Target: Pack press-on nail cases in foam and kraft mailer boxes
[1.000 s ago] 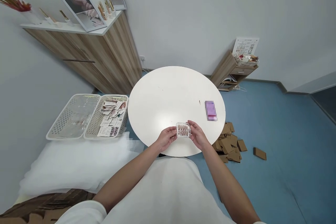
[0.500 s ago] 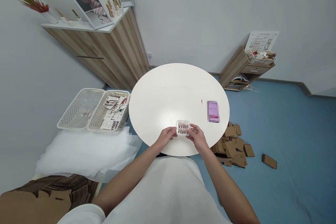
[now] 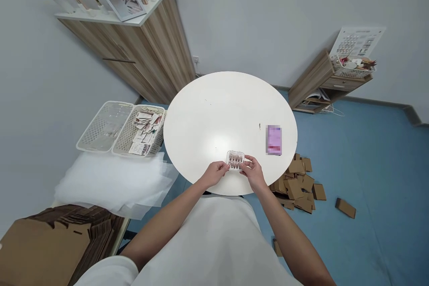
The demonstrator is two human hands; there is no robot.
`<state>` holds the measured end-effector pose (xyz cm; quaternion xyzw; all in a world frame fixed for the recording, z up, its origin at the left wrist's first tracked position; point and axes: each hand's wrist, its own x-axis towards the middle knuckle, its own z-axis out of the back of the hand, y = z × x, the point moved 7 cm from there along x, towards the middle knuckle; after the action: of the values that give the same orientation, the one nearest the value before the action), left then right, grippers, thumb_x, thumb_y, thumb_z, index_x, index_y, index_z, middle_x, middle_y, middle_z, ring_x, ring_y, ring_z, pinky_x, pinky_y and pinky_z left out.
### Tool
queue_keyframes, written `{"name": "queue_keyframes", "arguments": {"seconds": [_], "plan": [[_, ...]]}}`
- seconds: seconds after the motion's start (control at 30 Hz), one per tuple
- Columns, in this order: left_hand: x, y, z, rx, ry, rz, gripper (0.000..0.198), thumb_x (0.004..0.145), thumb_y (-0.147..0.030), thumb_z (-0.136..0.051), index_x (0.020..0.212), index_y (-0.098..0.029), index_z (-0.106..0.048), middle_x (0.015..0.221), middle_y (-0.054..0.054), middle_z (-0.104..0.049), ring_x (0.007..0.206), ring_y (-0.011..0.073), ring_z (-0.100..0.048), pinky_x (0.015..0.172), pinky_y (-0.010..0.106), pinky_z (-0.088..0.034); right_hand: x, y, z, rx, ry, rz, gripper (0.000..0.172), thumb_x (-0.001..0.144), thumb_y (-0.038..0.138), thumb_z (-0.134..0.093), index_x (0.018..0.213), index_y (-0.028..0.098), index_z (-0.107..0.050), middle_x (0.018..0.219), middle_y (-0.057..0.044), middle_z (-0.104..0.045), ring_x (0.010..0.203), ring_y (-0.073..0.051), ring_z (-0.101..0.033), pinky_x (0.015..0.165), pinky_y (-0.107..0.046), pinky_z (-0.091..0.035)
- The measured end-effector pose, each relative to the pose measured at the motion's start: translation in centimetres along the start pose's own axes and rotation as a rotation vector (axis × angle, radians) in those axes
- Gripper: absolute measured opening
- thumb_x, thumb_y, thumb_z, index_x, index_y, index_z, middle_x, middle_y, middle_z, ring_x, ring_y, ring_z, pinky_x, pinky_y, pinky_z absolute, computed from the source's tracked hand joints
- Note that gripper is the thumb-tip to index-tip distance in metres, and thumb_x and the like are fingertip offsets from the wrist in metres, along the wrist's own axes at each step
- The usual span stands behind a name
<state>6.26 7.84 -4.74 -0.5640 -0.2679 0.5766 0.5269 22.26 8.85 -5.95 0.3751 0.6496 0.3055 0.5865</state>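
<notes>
Clear case (image 3: 235, 161) is shifting slightly up-frame, left hand (image 3: 214, 174) and right hand (image 3: 254, 173) pinching its sides. Probably light and stiff, it is handling best by edges.

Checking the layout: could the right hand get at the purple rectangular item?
Probably yes: nothing stands between the right hand and the purple rectangular item, though that hand grips the clear nail case.

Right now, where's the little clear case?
In the head view, the clear case is below and right of centre, held by the left hand and right hand, over the near half of the white table.
</notes>
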Motion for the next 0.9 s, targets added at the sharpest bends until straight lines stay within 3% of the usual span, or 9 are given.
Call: {"name": "queue_keyframes", "arguments": {"seconds": [0.23,0.37,0.5,0.67,0.9], "plan": [[0.3,1.5,0.6,-0.037,-0.061,0.049,0.038,0.078,-0.05,-0.043,0.07,-0.016,-0.058,0.066,0.0,-0.058,0.06,0.0121,-0.051,0.06,0.025,-0.04,0.9,-0.5,-0.8,0.034,-0.022,-0.002,0.046,0.058,0.033,-0.069,0.099,0.023,-0.05,0.082,0.002,-0.057,0.074,-0.013,-0.057,0.064,-0.027,-0.049],[0.1,2.0,3.0,-0.168,-0.188,0.034,0.039,0.077,-0.045,-0.049,0.103,-0.018,-0.055,0.095,0.006,-0.061,0.085,0.0158,-0.057,0.078,0.03,-0.044,1.4,-1.0,-2.1,0.126,-0.016,-0.049,0.043,0.058,0.033,-0.07,0.095,0.024,-0.05,0.081,0.002,-0.057,0.074,-0.013,-0.057,0.065,-0.028,-0.049],[-0.4,2.2,5.3,-0.169,-0.195,-0.001,0.043,0.077,-0.043,-0.051,0.112,-0.019,-0.051,0.111,0.009,-0.054,0.096,0.0175,-0.055,0.082,0.032,-0.045,1.8,-1.1,-4.3,0.081,-0.008,-0.058,0.039,0.06,0.033,-0.069,0.093,0.023,-0.052,0.085,0.001,-0.057,0.077,-0.013,-0.057,0.067,-0.028,-0.048],[-0.9,3.6,8.9,-0.12,-0.21,0.016,0.048,0.075,-0.041,-0.054,0.118,-0.022,-0.047,0.113,0.009,-0.051,0.098,0.0193,-0.053,0.083,0.035,-0.045,3.0,-1.1,-9.1,-0.058,-0.013,-0.036,0.038,0.063,0.035,-0.066,0.095,0.022,-0.051,0.088,-0.001,-0.058,0.077,-0.014,-0.057,0.07,-0.031,-0.047],[-1.1,7.6,16.8,-0.141,-0.337,0.095,0.053,0.074,-0.042,-0.055,0.122,-0.025,-0.042,0.118,0.008,-0.045,0.104,0.021,-0.049,0.081,0.033,-0.045,5.6,-1.9,-19.0,-0.232,0.14,-0.005,0.048,0.065,0.035,-0.063,0.109,0.024,-0.047,0.111,-0.006,-0.053,0.098,-0.019,-0.052,0.083,-0.035,-0.044]]}}
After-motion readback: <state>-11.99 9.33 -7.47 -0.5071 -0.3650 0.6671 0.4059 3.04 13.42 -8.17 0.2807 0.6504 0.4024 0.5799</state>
